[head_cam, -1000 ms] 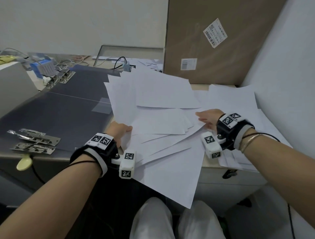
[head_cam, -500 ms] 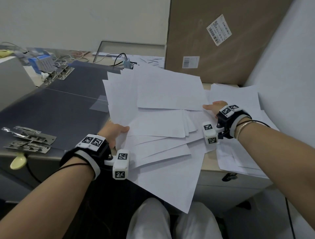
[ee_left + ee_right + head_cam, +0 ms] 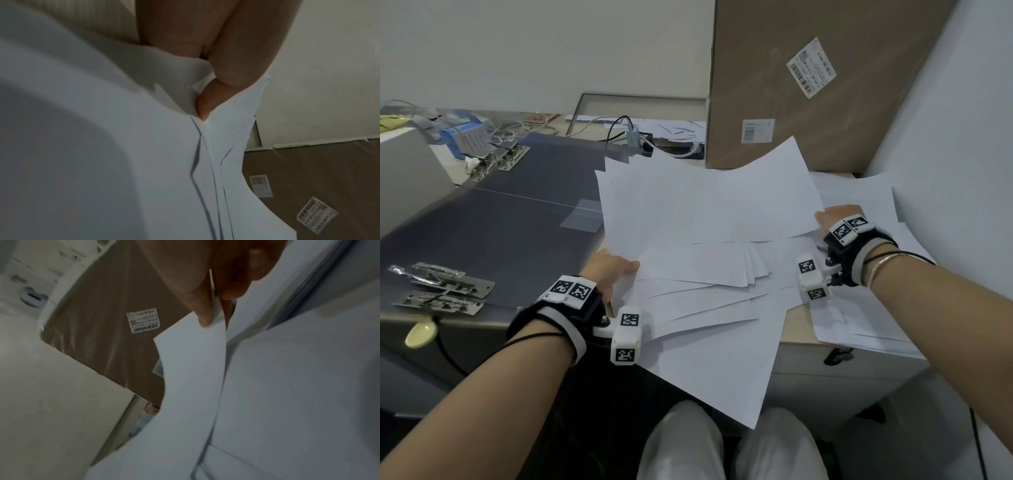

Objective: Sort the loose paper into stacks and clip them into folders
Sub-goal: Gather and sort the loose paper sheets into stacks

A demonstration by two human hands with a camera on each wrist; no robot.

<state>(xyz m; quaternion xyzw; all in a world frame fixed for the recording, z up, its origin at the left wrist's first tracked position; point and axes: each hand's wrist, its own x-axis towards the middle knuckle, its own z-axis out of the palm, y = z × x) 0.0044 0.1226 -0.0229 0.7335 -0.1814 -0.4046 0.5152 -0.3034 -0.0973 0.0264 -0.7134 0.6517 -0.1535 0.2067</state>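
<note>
Many loose white sheets (image 3: 709,274) fill the middle of the head view, fanned untidily and lifted at their far edges; the left hand (image 3: 608,270) grips the bundle at its left side, the right hand (image 3: 837,214) at its right, and one sheet hangs off the desk (image 3: 796,337) edge at lower centre. Dark folders (image 3: 493,236) lie open at the left, with metal clips (image 3: 445,289) at the lower left and a brown cardboard box (image 3: 818,85) standing at the upper right. From the left wrist, thumb and finger (image 3: 236,65) at top centre pinch several sheet edges (image 3: 164,162) that fill the frame's lower left, the box (image 3: 329,178) at lower right. From the right wrist, thumb (image 3: 197,301) at top centre presses one sheet (image 3: 195,369) against the fingers behind it, more paper filling the right side, the box (image 3: 102,313) at upper left.
</note>
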